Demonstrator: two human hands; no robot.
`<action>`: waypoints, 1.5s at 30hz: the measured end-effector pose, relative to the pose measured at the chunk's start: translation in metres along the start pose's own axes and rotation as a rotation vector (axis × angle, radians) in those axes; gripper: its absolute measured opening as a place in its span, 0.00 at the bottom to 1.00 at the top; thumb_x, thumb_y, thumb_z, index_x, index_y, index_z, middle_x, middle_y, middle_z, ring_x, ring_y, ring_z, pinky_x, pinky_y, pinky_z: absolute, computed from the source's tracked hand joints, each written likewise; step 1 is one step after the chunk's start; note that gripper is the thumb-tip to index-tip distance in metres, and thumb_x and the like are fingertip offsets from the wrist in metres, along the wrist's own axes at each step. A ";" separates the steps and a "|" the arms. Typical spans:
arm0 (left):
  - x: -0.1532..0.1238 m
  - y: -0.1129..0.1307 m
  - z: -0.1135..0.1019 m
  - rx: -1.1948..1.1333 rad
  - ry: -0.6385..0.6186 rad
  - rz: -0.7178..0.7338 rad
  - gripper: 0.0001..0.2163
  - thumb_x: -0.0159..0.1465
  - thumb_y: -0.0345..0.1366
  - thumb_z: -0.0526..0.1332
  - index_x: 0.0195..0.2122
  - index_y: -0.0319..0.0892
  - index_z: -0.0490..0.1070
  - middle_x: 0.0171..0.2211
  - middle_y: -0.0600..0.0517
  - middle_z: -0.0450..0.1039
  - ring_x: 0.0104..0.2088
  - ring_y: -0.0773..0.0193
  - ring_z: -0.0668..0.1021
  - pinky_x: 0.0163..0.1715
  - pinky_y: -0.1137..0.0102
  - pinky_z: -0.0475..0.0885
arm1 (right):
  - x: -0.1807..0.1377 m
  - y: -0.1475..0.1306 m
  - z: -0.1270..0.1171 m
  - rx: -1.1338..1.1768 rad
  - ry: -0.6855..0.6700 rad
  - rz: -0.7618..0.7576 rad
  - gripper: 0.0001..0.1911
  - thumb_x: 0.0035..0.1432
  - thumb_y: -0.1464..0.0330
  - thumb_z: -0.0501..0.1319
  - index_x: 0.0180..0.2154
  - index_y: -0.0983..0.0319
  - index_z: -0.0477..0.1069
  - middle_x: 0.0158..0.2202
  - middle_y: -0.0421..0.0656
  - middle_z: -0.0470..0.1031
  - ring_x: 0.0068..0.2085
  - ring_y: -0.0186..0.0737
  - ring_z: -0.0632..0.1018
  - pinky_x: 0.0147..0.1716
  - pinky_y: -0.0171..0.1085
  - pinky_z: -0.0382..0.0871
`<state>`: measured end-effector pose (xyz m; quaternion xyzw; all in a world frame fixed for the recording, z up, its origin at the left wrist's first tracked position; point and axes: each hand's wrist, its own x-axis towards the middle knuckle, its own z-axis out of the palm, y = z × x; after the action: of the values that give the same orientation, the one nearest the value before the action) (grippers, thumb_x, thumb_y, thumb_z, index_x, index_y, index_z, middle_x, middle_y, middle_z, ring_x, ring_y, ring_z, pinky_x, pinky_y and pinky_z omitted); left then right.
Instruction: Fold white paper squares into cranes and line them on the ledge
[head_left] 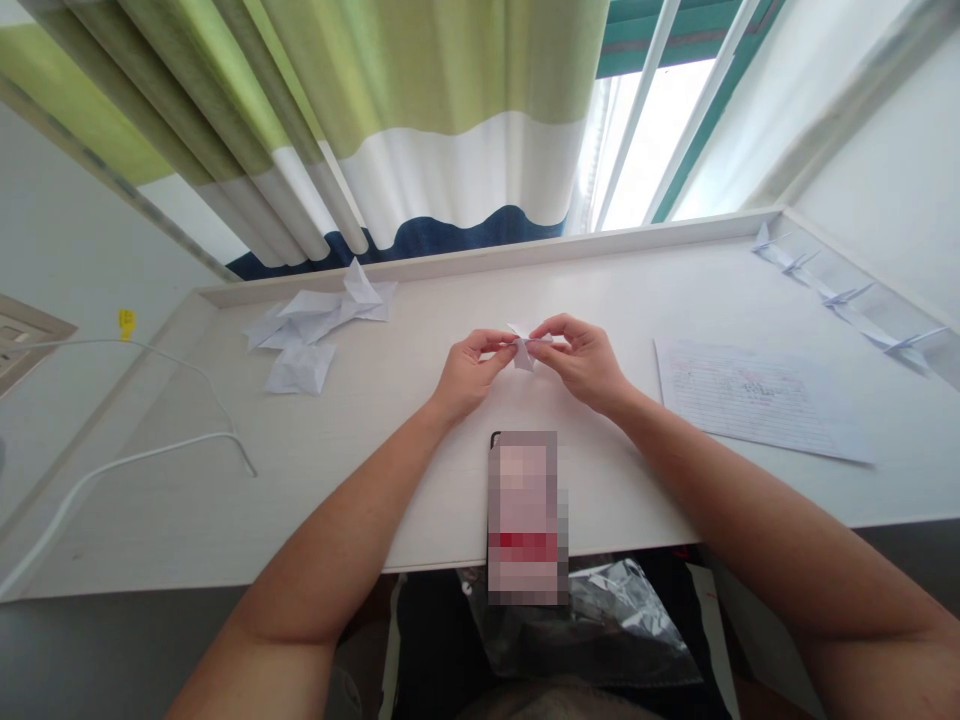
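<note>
A small piece of folded white paper point(524, 350) is held above the desk, between both hands. My left hand point(474, 370) pinches its left side between thumb and fingers. On the opposite side, my right hand point(581, 360) grips the paper with thumb and forefinger. Points of the paper stick out above and below the fingertips; the rest is hidden by them. Below the hands lies a phone point(525, 515), its screen blurred out, at the desk's front edge.
Folded white papers point(319, 318) lie in a loose pile on the left of the desk point(405, 480). A written sheet point(750, 400) is at right, and several folded paper figures point(847, 297) line the right edge. A white cable point(150, 455) crosses the left side. Curtains point(465, 150) hang behind.
</note>
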<state>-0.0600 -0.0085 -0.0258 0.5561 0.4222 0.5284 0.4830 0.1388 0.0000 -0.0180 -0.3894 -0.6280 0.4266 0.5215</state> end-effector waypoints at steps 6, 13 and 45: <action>-0.006 0.012 -0.001 0.149 -0.096 0.053 0.14 0.68 0.49 0.70 0.43 0.44 0.84 0.45 0.48 0.85 0.46 0.58 0.83 0.51 0.62 0.75 | -0.003 -0.009 -0.002 -0.214 0.006 -0.166 0.18 0.61 0.51 0.74 0.32 0.55 0.76 0.58 0.46 0.82 0.62 0.55 0.79 0.67 0.62 0.68; -0.009 0.011 0.002 0.025 -0.154 0.026 0.19 0.61 0.50 0.77 0.41 0.42 0.78 0.38 0.51 0.81 0.40 0.63 0.82 0.46 0.66 0.75 | -0.006 -0.012 0.001 -0.119 -0.068 -0.099 0.16 0.65 0.49 0.72 0.38 0.54 0.80 0.43 0.43 0.86 0.46 0.47 0.83 0.58 0.56 0.75; -0.011 0.016 -0.003 0.102 -0.179 0.055 0.08 0.60 0.35 0.72 0.40 0.43 0.80 0.41 0.50 0.82 0.40 0.63 0.81 0.44 0.66 0.76 | -0.002 -0.009 -0.002 0.084 -0.061 0.228 0.19 0.56 0.51 0.76 0.31 0.58 0.77 0.33 0.41 0.80 0.32 0.37 0.74 0.32 0.40 0.66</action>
<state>-0.0641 -0.0221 -0.0118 0.6363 0.3883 0.4675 0.4751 0.1410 -0.0044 -0.0103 -0.4233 -0.5767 0.5207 0.4660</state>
